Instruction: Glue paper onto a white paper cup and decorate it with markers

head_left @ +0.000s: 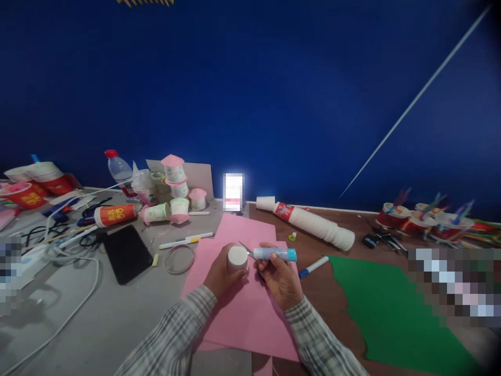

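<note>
My left hand (pixel 223 271) is wrapped around a small white paper cup (pixel 237 257), its round flat end facing up toward me. In my right hand (pixel 282 279) is a glue stick (pixel 274 254) with a light blue end, lying sideways between thumb and fingers. Thin metal blades, which look like scissors (pixel 247 250), jut from the same hand toward the cup; their handles are mostly hidden by my fingers. Both hands are over sheets of pink paper (pixel 242 324). A white marker with a blue cap (pixel 313 267) lies just right of my right hand.
At the back left, cups with pink paper tops (pixel 174 169) stand near a bottle (pixel 119 169). A black tablet-like slab (pixel 127 255), tape ring (pixel 179 259) and cables lie left. Stacked white cups (pixel 313 225) lie behind right; green paper (pixel 395 308) covers the right side.
</note>
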A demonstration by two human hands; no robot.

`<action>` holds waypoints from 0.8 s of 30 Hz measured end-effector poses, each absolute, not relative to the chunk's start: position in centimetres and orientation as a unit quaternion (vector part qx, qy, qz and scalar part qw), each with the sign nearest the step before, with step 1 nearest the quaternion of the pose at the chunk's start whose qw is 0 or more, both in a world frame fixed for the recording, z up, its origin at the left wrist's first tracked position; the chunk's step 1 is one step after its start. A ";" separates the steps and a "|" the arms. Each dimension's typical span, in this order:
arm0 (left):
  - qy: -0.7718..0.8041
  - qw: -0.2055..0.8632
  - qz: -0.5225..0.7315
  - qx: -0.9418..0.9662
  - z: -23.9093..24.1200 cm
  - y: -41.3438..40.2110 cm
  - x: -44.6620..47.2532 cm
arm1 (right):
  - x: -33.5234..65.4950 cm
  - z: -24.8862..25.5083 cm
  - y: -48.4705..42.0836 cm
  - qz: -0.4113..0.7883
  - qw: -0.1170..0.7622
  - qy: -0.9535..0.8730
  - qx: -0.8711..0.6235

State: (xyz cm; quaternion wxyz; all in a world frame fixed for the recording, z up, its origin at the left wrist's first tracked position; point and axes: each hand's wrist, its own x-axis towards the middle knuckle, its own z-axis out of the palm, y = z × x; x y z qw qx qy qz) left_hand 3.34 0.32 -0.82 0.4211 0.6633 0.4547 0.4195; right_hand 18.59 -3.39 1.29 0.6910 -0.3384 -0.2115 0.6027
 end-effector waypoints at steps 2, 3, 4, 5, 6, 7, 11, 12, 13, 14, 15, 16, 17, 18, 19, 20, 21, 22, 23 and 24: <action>0.451 0.430 0.422 0.659 -0.5 0.0 3.6 | 18.3 0.9 -3.4 0.584 0.698 -0.203 -0.360; 0.450 0.433 0.423 0.657 -0.4 -0.2 3.7 | 18.2 0.6 -3.3 0.575 0.701 -0.204 -0.368; 0.449 0.434 0.424 0.656 -0.3 -0.3 3.8 | 18.0 0.4 -3.3 0.567 0.705 -0.208 -0.373; 0.449 0.434 0.424 0.656 -0.3 -0.4 3.9 | 17.9 0.1 -3.3 0.559 0.707 -0.213 -0.377; 0.448 0.433 0.426 0.656 -0.2 -0.5 3.9 | 17.9 -0.1 -3.3 0.552 0.709 -0.220 -0.380; 0.448 0.432 0.427 0.656 -0.2 -0.6 4.0 | 17.8 -0.2 -3.4 0.546 0.709 -0.228 -0.382; 0.451 0.445 0.422 0.648 0.2 -0.7 4.0 | 17.6 -0.4 -3.5 0.536 0.706 -0.250 -0.389; 0.454 0.449 0.418 0.646 0.3 -0.7 4.0 | 17.6 -0.4 -3.6 0.536 0.705 -0.253 -0.389; 0.457 0.453 0.415 0.643 0.3 -0.8 4.0 | 17.6 -0.3 -3.6 0.538 0.703 -0.254 -0.389; 0.461 0.454 0.414 0.640 0.3 -0.8 3.9 | 17.6 -0.2 -3.6 0.541 0.701 -0.256 -0.388; 0.465 0.454 0.414 0.637 0.3 -0.8 3.9 | 17.6 -0.1 -3.6 0.544 0.698 -0.258 -0.388; 0.468 0.454 0.415 0.635 0.3 -0.9 3.9 | 17.6 -0.1 -3.6 0.546 0.696 -0.259 -0.387; 0.466 0.454 0.416 0.635 0.2 -0.9 3.9 | 17.6 -0.1 -3.7 0.548 0.696 -0.260 -0.386; 0.460 0.456 0.417 0.637 0.2 -0.9 3.9 | 17.6 -0.1 -3.7 0.548 0.696 -0.260 -0.384; 0.452 0.458 0.420 0.640 0.1 -0.9 3.9 | 17.6 -0.1 -3.7 0.547 0.698 -0.259 -0.383; 0.443 0.459 0.423 0.643 0.0 -0.9 3.9 | 17.6 -0.2 -3.7 0.546 0.698 -0.259 -0.384; 0.437 0.456 0.427 0.647 0.0 -1.0 3.9 | 17.6 -0.2 -3.7 0.547 0.695 -0.261 -0.386; 0.434 0.448 0.432 0.651 0.0 -0.9 3.9 | 17.7 -0.3 -3.8 0.548 0.692 -0.264 -0.388; 0.436 0.436 0.438 0.654 0.0 -0.9 3.9 | 17.8 -0.4 -3.8 0.548 0.689 -0.269 -0.390; 0.438 0.426 0.443 0.657 0.0 -0.9 3.9 | 17.8 -0.5 -3.9 0.548 0.686 -0.276 -0.391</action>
